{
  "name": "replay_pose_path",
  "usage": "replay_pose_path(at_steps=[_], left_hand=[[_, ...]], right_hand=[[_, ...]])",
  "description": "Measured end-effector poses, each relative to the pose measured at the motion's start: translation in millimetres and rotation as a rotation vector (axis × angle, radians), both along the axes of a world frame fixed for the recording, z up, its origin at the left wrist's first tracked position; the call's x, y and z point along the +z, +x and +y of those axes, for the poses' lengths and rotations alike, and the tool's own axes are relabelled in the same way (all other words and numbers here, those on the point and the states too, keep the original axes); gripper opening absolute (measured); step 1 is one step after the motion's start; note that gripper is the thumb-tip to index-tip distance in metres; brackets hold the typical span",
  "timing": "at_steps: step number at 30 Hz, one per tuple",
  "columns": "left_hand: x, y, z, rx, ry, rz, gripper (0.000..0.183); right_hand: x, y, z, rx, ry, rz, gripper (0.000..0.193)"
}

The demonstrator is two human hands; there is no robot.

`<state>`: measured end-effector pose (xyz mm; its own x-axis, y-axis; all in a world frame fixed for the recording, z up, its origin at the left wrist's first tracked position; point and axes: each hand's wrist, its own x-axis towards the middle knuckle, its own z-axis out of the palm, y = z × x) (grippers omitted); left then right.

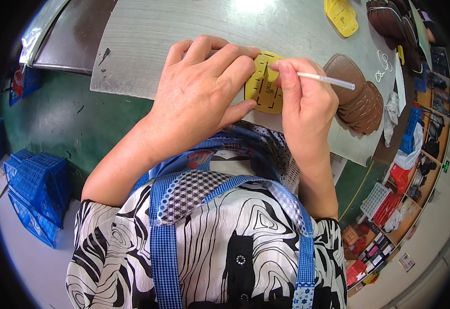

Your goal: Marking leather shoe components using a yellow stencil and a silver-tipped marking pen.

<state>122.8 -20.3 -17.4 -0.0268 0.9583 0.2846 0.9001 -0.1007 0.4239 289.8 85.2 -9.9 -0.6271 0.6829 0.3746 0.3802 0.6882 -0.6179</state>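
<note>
**Yellow template pinned flat, white stick at its edge**

Yellow plastic — a flat template (264,88) cut with dark slots — lies on the grey tabletop (147,46) near its front edge, between the two hands. The left hand (199,98) lies spread over the template's left side, fingers flat on top and thumb along its lower edge, pressing it down rather than closing around it. The right hand (302,103) has its grip pinched together on a thin white stick (325,80), thumb and forefinger meeting at the template's upper right edge; the stick's free end points away to the right. What lies under the template cannot be told.

Just to the right of the right hand sits a fanned stack of brown leather pieces (358,100) — overlapping, flat on the tabletop. A second yellow template (341,16) rests well apart at the far edge, beside a pile of dark brown pieces (387,20). Down on the green floor to the left stand blue plastic baskets (34,190).
</note>
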Motion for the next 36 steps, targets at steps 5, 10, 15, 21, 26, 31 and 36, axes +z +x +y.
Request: replay_pose_path(at_steps=[5,10,15,21,26,31,36], left_hand=[[-2.5,0.6,-0.8,0.002,0.014,-0.007,0.042],[0.3,-0.2,0.1,-0.004,0.018,0.010,0.042],[-0.4,0.9,-0.6,-0.003,0.001,0.042,0.041],[-0.2,3.3,-2.0,0.002,0.011,0.065,0.041],[0.8,4.7,-0.9,-0.010,0.004,0.068,0.041],[-0.6,4.7,-2.9,0.004,-0.009,0.071,0.041],[0.0,3.0,-1.2,-0.003,0.008,0.063,0.041]], right_hand=[[12.1,22.3,-33.3,0.147,-0.023,-0.139,0.007],[13.2,27.2,-35.1,0.111,-0.078,-0.146,0.006],[11.6,31.5,-30.2,0.106,-0.044,-0.161,0.009],[14.8,27.3,-11.2,-0.120,-0.248,0.017,0.019],[-2.0,16.5,5.5,-0.097,-0.072,0.019,0.021],[5.7,25.1,-13.0,-0.043,0.030,-0.142,0.011],[16.0,37.3,-38.4,0.030,-0.047,-0.205,0.007]])
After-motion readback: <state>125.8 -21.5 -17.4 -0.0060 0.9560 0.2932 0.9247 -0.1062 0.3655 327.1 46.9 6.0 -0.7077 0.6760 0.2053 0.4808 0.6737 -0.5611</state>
